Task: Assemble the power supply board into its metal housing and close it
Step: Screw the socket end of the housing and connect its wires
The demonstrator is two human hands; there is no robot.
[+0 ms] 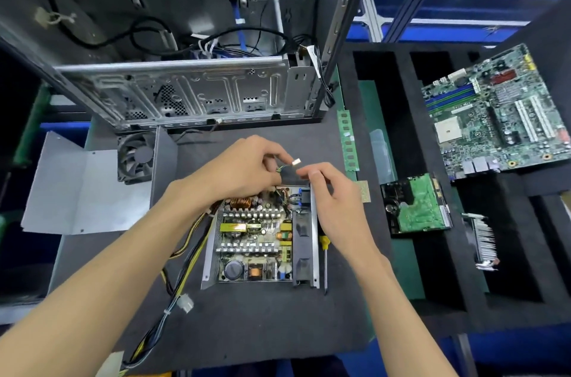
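Even overhead light is seen, with soft shadows; edges are bent by wide-angle distortion, corners slightly blurred.

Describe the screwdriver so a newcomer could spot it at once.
Start at the open metal housing holding the power supply board in the middle of the dark mat. The screwdriver lies on the mat along its right wall, under the right hand; its yellow handle and thin shaft set it apart.

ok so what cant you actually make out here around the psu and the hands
1. Head view: the board's far left corner, covered by the left hand.
2. Small white connector: too small to count pins; unclear whether the right hand touches it.
3. Screwdriver: handle top under the right hand.
4. Cable bundle: cut off at the bottom edge.
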